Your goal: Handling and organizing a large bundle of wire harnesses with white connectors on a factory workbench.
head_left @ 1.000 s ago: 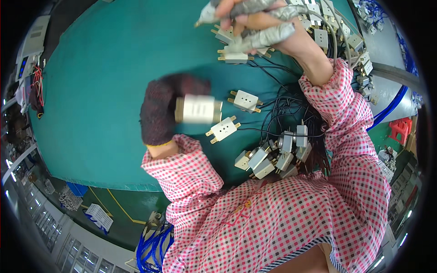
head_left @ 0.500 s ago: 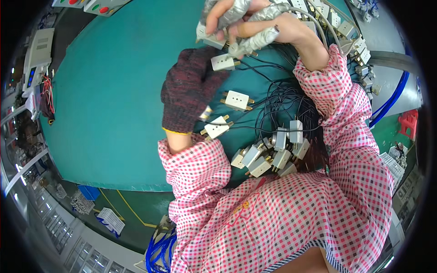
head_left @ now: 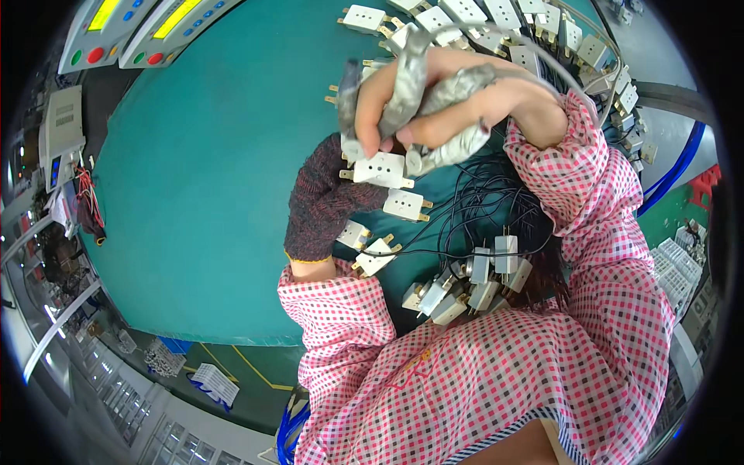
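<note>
My left hand (head_left: pixel 319 203), in a dark maroon knitted glove, closes on a white socket block with brass pins (head_left: pixel 379 170). My bare right hand (head_left: pixel 457 97) is above and right of it, its fingers curled around silver-taped rods (head_left: pixel 406 85) with grey cables trailing off. The rods' lower ends are at the top edge of the held block. Just below that block lies another white socket block (head_left: pixel 404 204), beside the left thumb. Two more lie near my left wrist, including a tilted block (head_left: pixel 377 256). Some of the gloved fingertips are hidden.
Many white socket blocks (head_left: pixel 463 11) line the far right of the green table (head_left: pixel 194 170). Black cords (head_left: pixel 496 190) run to a cluster of grey-white plugs (head_left: pixel 482 266) near my body. Two instruments with yellow displays (head_left: pixel 164 35) stand far left. A grey cable (head_left: pixel 566 58) arches over my right wrist.
The view has shifted, showing more of the far blocks and instruments. My right hand has come nearer my left, and the rod ends now meet the block in my glove.
</note>
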{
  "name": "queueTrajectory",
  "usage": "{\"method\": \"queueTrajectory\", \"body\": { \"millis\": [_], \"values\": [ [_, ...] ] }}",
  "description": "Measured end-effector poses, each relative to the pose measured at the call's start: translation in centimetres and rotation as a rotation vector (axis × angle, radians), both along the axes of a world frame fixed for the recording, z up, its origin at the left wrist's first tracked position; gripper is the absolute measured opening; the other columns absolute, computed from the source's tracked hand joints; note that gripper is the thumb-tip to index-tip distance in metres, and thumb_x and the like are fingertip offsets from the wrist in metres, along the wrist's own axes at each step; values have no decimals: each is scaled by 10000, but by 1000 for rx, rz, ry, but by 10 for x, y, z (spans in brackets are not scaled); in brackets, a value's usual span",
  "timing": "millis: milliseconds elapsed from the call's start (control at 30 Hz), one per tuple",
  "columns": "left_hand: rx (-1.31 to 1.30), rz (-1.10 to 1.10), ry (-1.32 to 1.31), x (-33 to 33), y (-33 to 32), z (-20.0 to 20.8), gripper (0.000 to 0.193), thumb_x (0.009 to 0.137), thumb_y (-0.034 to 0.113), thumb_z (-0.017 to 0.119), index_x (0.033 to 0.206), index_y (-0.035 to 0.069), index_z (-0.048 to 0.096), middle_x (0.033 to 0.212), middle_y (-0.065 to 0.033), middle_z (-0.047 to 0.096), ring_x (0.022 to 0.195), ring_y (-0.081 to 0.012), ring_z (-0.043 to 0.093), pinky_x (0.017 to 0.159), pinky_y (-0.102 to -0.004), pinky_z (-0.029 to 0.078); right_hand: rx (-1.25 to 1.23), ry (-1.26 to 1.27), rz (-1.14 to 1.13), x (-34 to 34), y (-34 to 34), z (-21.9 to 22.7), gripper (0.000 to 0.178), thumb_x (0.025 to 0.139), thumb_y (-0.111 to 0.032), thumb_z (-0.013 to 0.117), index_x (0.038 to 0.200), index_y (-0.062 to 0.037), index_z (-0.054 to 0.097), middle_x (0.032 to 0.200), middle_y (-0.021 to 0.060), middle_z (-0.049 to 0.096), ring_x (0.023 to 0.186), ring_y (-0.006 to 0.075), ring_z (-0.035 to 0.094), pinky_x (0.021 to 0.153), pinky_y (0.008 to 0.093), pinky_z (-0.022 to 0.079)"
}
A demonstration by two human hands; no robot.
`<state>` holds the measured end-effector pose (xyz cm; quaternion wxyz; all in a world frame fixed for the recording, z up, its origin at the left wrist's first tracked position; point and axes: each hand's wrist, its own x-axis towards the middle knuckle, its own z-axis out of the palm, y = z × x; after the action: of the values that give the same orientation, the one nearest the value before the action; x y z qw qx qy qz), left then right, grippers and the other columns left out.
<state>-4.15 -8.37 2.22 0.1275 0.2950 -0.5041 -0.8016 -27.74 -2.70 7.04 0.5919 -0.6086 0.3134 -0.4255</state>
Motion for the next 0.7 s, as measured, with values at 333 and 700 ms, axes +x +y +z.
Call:
{"method": "queueTrajectory", "body": {
  "millis": [333, 700],
  "values": [
    [-67, -12, -97, 0, 0, 3, 547, 665, -11, 771, 1169, 47, 566, 1041, -63, 652, 948, -173, 618, 826, -311, 505, 29, 52, -12, -2, -2, 2, 251, 718, -63, 525, 929, 18, 634, 937, 114, 597, 919, 210, 552, 834, 317, 412],
    [-23, -10, -103, -1, -1, 4, 563, 677, 1, 764, 1198, 44, 555, 1048, -72, 650, 949, -176, 618, 822, -313, 510, -27, 93, 13, -6, -6, -4, 243, 729, -62, 545, 936, 27, 636, 968, 120, 603, 961, 230, 552, 868, 342, 414]
  ]
}}
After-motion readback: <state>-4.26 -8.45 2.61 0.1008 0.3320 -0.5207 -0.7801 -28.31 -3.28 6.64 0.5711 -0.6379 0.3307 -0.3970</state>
